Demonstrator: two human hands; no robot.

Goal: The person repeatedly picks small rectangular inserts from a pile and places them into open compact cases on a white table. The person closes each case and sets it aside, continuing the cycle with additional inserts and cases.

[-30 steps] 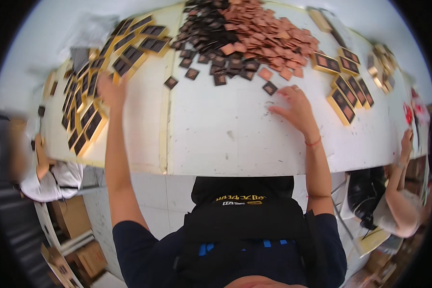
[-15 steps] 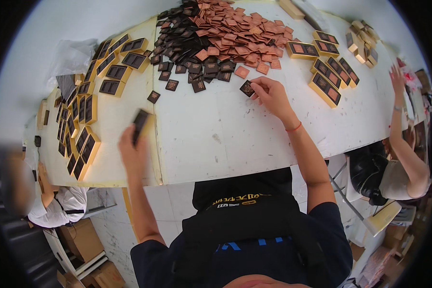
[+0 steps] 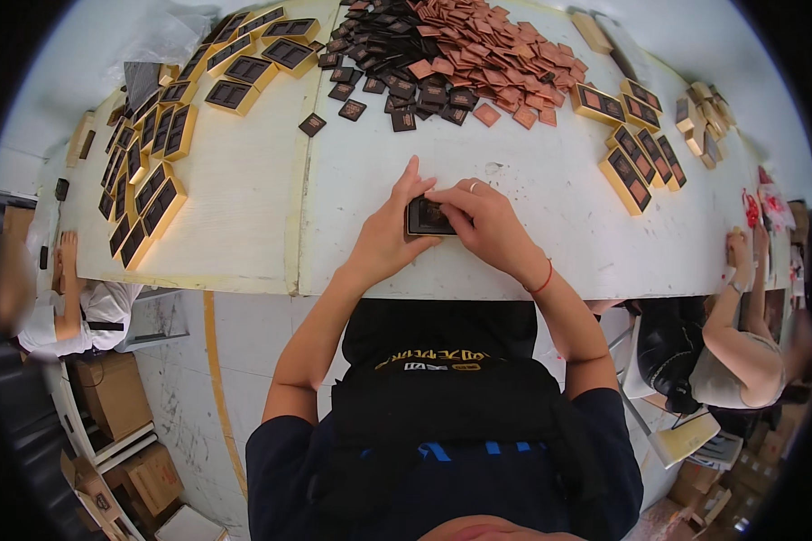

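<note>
Near the front of the table my left hand (image 3: 385,236) grips a small gold-sided box (image 3: 418,222) with a black insert, thumb along its near edge and fingers at the far side. My right hand (image 3: 494,227) is over the box's right half, fingertips pinched on a flat dark square (image 3: 438,213) that lies in or on the insert. The fingers partly hide the square and the box's right end. Beyond my hands lies a heap of dark squares (image 3: 383,59) beside a heap of copper-coloured squares (image 3: 505,59).
Gold boxes with dark inserts (image 3: 153,203) stand in rows at the left. At the right are several boxes holding copper and dark squares (image 3: 626,178). A loose dark square (image 3: 312,124) lies left of the heap. Co-workers sit at both table ends; one arm (image 3: 726,316) shows at right.
Both hands have come together near the table's front. The left brought the box rightward; the right carried a dark square left and nearer, onto the box. My view has shifted.
</note>
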